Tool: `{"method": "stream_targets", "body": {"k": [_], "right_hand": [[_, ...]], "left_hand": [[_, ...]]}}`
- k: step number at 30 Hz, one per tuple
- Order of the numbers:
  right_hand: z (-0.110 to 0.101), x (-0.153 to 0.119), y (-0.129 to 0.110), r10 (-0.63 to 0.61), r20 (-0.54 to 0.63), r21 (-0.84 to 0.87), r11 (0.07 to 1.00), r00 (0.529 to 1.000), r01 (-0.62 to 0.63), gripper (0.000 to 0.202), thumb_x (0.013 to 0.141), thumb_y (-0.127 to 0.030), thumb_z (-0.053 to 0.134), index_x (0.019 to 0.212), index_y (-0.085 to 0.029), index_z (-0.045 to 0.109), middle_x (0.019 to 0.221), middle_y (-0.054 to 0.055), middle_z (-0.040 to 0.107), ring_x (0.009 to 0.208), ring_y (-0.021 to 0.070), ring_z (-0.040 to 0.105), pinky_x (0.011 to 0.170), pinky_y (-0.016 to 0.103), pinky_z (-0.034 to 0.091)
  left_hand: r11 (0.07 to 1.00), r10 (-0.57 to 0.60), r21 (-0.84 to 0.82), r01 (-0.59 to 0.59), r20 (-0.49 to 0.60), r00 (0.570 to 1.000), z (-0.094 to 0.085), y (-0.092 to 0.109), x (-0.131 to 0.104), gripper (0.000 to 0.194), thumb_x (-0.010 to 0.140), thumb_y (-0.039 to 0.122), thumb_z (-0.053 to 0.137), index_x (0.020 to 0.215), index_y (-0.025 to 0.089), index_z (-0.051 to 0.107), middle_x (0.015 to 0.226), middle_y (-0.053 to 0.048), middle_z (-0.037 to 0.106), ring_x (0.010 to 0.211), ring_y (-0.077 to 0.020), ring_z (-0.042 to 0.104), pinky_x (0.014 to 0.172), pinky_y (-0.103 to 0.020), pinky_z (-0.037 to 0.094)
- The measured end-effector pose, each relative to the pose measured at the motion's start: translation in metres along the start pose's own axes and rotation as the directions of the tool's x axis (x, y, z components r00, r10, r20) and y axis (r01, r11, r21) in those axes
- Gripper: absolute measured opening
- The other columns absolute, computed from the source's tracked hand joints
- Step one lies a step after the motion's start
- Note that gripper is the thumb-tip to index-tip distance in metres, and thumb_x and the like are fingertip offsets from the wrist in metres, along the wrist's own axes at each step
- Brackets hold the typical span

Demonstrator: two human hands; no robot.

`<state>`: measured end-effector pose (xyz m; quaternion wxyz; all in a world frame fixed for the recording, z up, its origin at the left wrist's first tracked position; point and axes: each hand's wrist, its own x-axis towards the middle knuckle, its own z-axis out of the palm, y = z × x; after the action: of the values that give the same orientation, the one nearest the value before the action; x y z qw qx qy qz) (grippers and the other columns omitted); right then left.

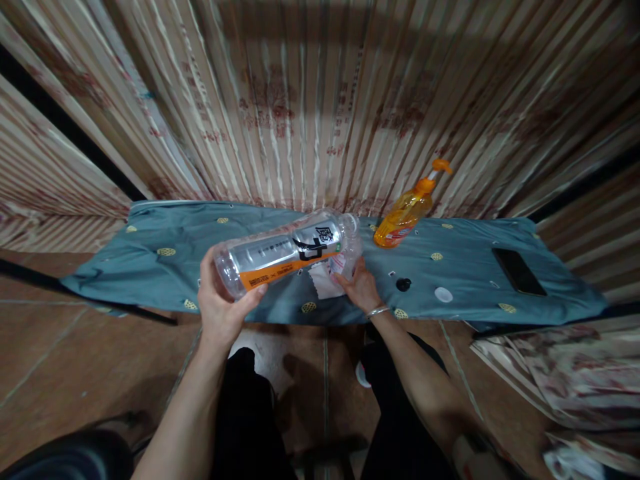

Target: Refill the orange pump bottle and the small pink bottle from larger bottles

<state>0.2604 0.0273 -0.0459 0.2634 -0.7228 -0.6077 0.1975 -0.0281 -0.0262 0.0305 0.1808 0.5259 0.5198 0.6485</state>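
Note:
My left hand [223,297] is closed around the base of a large clear plastic bottle [285,253] with a silver and orange label. The bottle lies tilted nearly sideways, its uncapped-looking neck pointing right. My right hand [361,287], with a bracelet at the wrist, grips a small clear plastic container [350,253] just below that neck. Whether the two touch is hard to see, and the container's exact kind is unclear. A white sheet of paper or cloth [325,283] with a jagged edge lies beneath, partly covered by the container.
An orange pump bottle [403,217] stands tilted in view at the back of the blue-green cloth-covered table [465,280]. A small black cap-like object [403,285], a white round disc [443,295] and a dark phone [519,271] lie to the right. Patterned curtains [300,100] hang behind.

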Motion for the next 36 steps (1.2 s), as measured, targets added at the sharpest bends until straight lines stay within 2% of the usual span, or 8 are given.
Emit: {"method": "stream_targets", "body": {"k": [9, 14, 22, 30, 36], "right_hand": [[-0.0023, -0.0015, 0.0004, -0.019, 0.033, -0.001, 1.0, 0.999, 0.019, 0.048, 0.1, -0.035, 0.078, 0.138, -0.013, 0.058, 0.121, 0.02, 0.084, 0.114, 0.0352, 0.084, 0.099, 0.041, 0.062], [-0.0016, -0.0005, -0.0002, -0.012, 0.023, -0.018, 1.0, 1.0, 0.013, 0.048, 0.099, -0.033, 0.078, 0.139, -0.014, 0.06, 0.119, 0.017, 0.085, 0.112, 0.0328, 0.084, 0.096, 0.039, 0.063], [-0.0029, -0.0011, -0.0027, -0.009, 0.024, -0.07, 0.997, 1.0, 0.011, 0.051, 0.101, -0.033, 0.079, 0.142, -0.011, 0.061, 0.119, 0.019, 0.086, 0.111, 0.0329, 0.085, 0.095, 0.037, 0.063], [-0.002, -0.0005, -0.0009, -0.002, 0.034, -0.068, 0.998, 0.999, 0.005, 0.052, 0.1, -0.035, 0.079, 0.144, -0.014, 0.061, 0.118, 0.017, 0.087, 0.109, 0.0331, 0.085, 0.094, 0.038, 0.063], [0.0, -0.0007, 0.0, -0.017, 0.011, -0.055, 0.998, 1.0, 0.018, 0.055, 0.1, -0.033, 0.078, 0.148, -0.015, 0.059, 0.126, 0.018, 0.087, 0.118, 0.0324, 0.085, 0.099, 0.039, 0.064]], "left_hand": [[1.0, 0.002, 0.011, -0.002, 0.017, 1.0, -0.0011, 0.0004, 0.0001, 0.103, 0.06, 0.075, 0.102, 0.142, 0.024, 0.066, 0.142, -0.016, 0.075, 0.132, -0.0393, 0.076, 0.118, -0.055, 0.064], [1.0, -0.001, 0.016, 0.0, 0.031, 1.0, -0.0012, 0.0018, -0.0001, 0.101, 0.061, 0.073, 0.102, 0.142, 0.026, 0.066, 0.144, -0.016, 0.075, 0.134, -0.0406, 0.076, 0.12, -0.057, 0.064], [1.0, -0.005, -0.005, 0.005, 0.042, 0.999, -0.0015, 0.005, 0.0011, 0.098, 0.061, 0.068, 0.104, 0.141, 0.025, 0.067, 0.142, -0.016, 0.075, 0.133, -0.0401, 0.076, 0.118, -0.056, 0.065], [1.0, -0.001, 0.006, 0.001, 0.032, 0.999, -0.0023, 0.0042, 0.0008, 0.098, 0.061, 0.069, 0.104, 0.141, 0.026, 0.068, 0.142, -0.015, 0.075, 0.132, -0.0399, 0.076, 0.116, -0.056, 0.067], [1.0, -0.005, 0.009, 0.005, 0.039, 0.999, -0.0027, 0.0061, 0.001, 0.097, 0.061, 0.069, 0.104, 0.14, 0.026, 0.068, 0.143, -0.015, 0.075, 0.133, -0.0397, 0.076, 0.115, -0.055, 0.067]]}}
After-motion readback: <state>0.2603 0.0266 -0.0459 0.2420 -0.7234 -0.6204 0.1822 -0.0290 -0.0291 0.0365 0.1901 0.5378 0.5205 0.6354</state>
